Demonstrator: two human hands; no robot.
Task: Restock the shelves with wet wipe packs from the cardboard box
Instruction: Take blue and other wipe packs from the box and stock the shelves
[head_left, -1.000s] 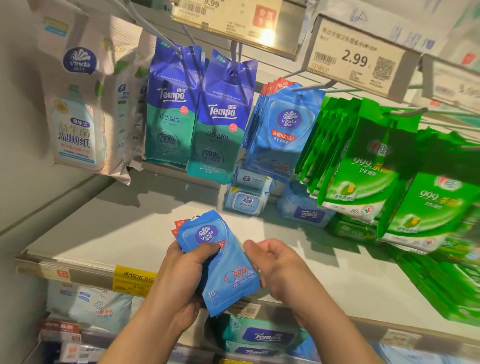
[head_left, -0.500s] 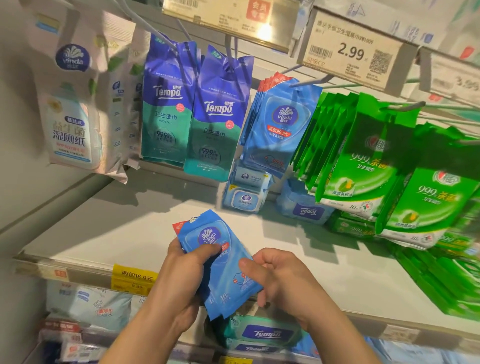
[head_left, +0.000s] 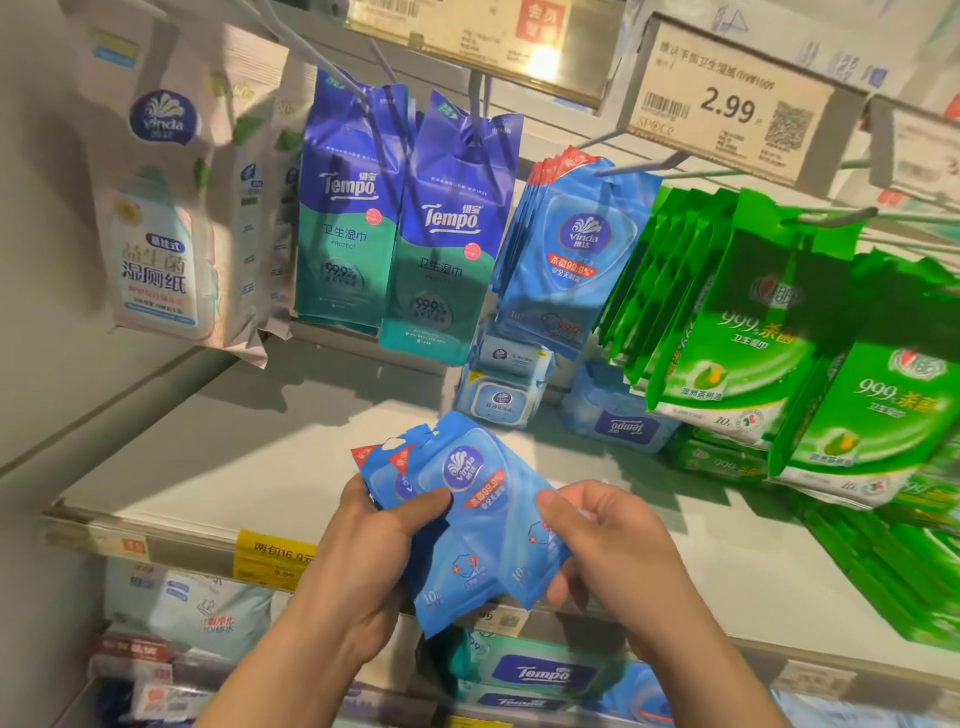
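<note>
Shelving (head_left: 249, 467) fills my view, a pale board with bare surface on its left and stock toward its right, so there is room below the pegs for work at chest height. Green packs (head_left: 753, 332) hang in a dense row on the right; I judge that peg needs nothing. Tempo packs (head_left: 447, 234) hang left of centre from hooks through their header holes. Between these two groups hangs a row of blue Vinda packs (head_left: 571, 254) on one peg (head_left: 639, 163), under the price tag (head_left: 727, 104) reading 2.99. These match what I hold, so I judge this peg to be the destination.

I note the held wet wipe packs (head_left: 467, 525) sit in front of the shelf edge, well below that peg, fanned with header holes up and to the left. My left hand (head_left: 374, 551) grips the fan's left side, thumb pressed across the front. My right hand (head_left: 608, 545) pinches the right edge of the front pack, fingers curled behind it. I judge this hold serves to separate or square the packs so the holes line up for hanging. The cardboard box is out of view
</note>
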